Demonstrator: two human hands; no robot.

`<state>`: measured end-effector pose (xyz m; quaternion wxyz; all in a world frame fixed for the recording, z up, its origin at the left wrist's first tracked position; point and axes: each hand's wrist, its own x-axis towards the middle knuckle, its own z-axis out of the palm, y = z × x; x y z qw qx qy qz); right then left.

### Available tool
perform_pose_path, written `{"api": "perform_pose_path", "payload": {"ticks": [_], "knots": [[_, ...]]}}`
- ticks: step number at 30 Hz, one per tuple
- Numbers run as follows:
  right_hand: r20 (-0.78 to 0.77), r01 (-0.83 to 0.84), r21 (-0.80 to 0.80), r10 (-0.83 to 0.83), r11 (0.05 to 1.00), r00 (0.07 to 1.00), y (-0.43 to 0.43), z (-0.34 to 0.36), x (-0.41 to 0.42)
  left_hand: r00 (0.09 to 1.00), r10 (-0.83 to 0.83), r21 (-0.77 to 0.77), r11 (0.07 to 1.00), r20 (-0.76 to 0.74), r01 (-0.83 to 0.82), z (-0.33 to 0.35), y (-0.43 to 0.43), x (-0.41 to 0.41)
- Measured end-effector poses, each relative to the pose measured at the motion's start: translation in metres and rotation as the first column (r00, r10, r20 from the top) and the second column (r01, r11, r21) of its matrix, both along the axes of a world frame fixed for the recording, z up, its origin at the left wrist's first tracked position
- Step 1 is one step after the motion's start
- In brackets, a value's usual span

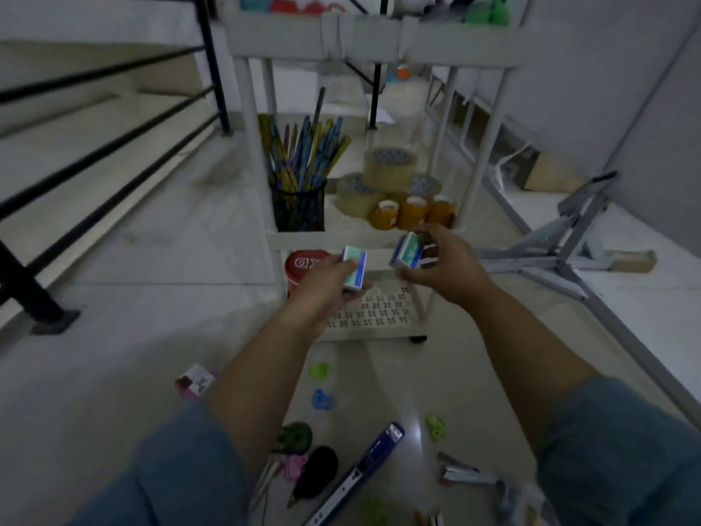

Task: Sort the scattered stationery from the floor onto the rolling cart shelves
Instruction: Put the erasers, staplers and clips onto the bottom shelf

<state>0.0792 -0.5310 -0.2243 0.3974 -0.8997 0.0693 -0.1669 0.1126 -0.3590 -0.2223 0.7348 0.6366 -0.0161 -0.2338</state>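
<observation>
My left hand (324,288) grips a small blue-green box (355,268), held just in front of the white rolling cart (282,239). My right hand (444,263) grips a second small blue-green box (407,252) beside it, near the cart's middle shelf edge. The middle shelf holds a black mesh cup of pencils (299,206) and several tape rolls (390,172). A red tin (303,269) stands on the perforated bottom shelf (379,309). Stationery lies on the floor below my arms: a blue stapler (364,472), coloured clips (322,398), a small stapler (464,474) and a pink box (195,381).
A black stair railing (113,146) runs along the left, with steps behind it. Grey folded metal frames (561,256) lie on the floor to the right by a white wall. The cart's top shelf (379,32) carries colourful items.
</observation>
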Motion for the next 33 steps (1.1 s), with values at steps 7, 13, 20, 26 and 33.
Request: {"api": "perform_pose_path", "payload": {"ticks": [7,13,20,26,33], "knots": [[0.061,-0.007,-0.12,0.015,0.993,0.998,-0.012,-0.036,-0.002,0.938,0.029,0.373,0.913,0.346,-0.165,0.05,-0.062,0.068],[-0.083,-0.238,-0.347,0.223,0.907,0.971,-0.013,-0.053,0.008,0.945,-0.08,0.659,0.735,0.318,-0.16,0.035,-0.083,0.11],[-0.125,-0.29,-0.358,0.262,0.888,0.957,-0.017,-0.061,0.009,0.948,-0.173,0.767,0.634,0.267,-0.1,0.029,-0.095,0.123],[-0.136,-0.304,-0.354,0.273,0.885,0.952,-0.017,-0.065,0.01,0.907,-0.257,0.835,0.527,0.334,-0.158,0.024,-0.091,0.129],[-0.136,-0.302,-0.355,0.271,0.885,0.953,-0.015,-0.065,0.012,0.861,-0.408,0.906,0.403,0.304,-0.129,0.03,-0.087,0.123]]}}
